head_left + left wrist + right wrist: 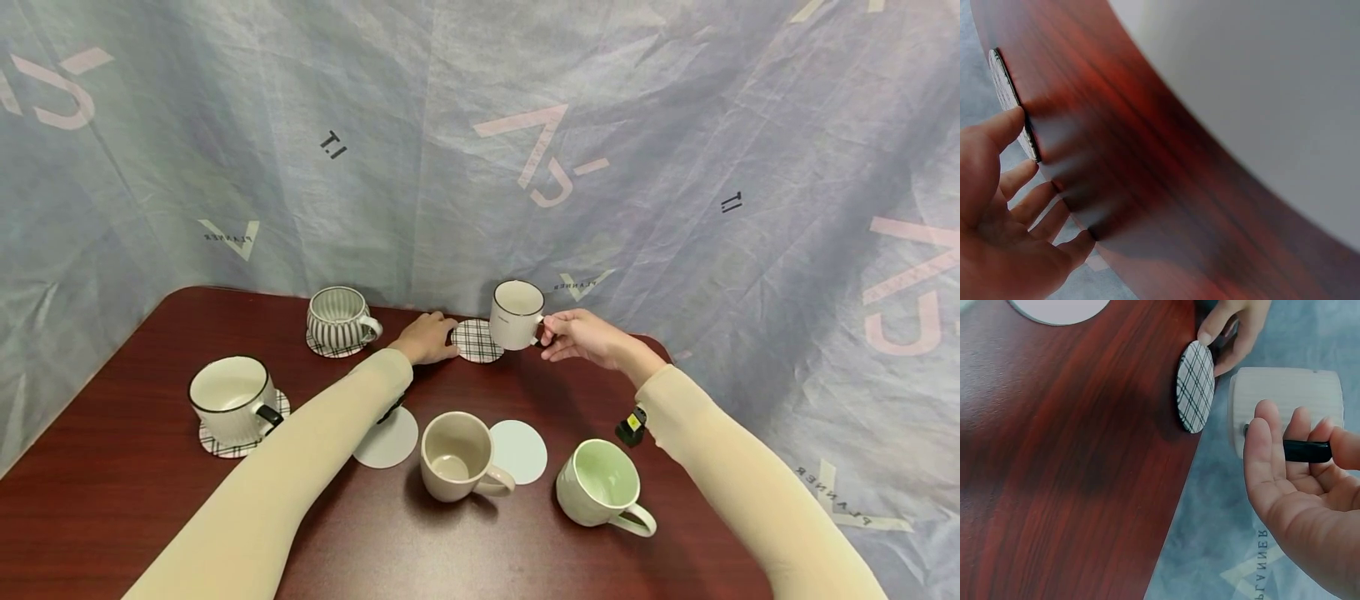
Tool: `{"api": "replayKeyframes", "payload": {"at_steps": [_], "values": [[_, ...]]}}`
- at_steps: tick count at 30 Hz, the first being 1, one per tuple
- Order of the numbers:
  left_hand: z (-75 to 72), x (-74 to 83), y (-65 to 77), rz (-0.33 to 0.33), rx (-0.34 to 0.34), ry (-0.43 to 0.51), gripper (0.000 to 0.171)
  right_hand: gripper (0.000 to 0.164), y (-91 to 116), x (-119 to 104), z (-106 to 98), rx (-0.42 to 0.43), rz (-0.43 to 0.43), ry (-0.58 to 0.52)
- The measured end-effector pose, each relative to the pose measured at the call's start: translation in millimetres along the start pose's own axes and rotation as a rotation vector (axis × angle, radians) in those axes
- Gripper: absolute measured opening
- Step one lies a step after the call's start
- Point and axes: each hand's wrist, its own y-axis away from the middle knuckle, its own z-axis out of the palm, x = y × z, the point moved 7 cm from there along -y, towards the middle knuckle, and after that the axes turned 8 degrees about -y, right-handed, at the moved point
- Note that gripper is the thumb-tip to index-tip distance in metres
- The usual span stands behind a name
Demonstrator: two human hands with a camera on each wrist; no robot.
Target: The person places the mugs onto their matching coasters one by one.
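Note:
My right hand (585,337) grips the black handle (1307,451) of a white mug (516,317) with a dark rim. The mug hangs above the table, beside a round plaid coaster (477,342) at the back edge. My left hand (426,338) rests at that coaster's left side. In the left wrist view, the thumb and index fingertip of the left hand (1022,219) touch the coaster's edge (1007,87), while the other fingers spread over the wood. The right wrist view shows the plaid coaster (1196,387) lying flat, apart from the mug (1288,394).
At the left, a striped mug (337,321) and a dark-rimmed white mug (232,400) stand on plaid coasters. Nearer are a beige mug (453,458), a green mug (597,483) and two plain white coasters (519,452). A printed cloth (450,167) hangs behind the table.

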Motion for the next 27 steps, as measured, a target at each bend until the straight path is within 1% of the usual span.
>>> {"api": "replayKeyframes", "payload": {"at_steps": [9, 14, 16, 20, 23, 27], "values": [[-0.6, 0.2, -0.1, 0.006, 0.018, -0.019, 0.062, 0.034, -22, -5, 8, -0.027, 0.001, -0.014], [1.2, 1.7, -2.9, 0.007, 0.011, -0.034, 0.064, 0.034, -33, -3, 8, -0.033, 0.000, -0.027], [0.6, 2.2, -2.8, 0.003, 0.009, -0.030, 0.064, 0.034, -37, -1, 7, -0.032, -0.002, -0.032], [3.0, 0.0, -7.5, -0.003, -0.004, -0.021, 0.065, 0.033, -43, 3, 5, -0.031, -0.008, -0.046], [2.1, 0.7, -5.9, -0.001, -0.001, -0.016, 0.065, 0.034, -47, 7, 5, -0.032, -0.012, -0.049], [-4.1, 4.4, 3.5, 0.007, 0.024, -0.019, 0.063, 0.034, -53, 13, 8, -0.044, -0.022, -0.060]]}}
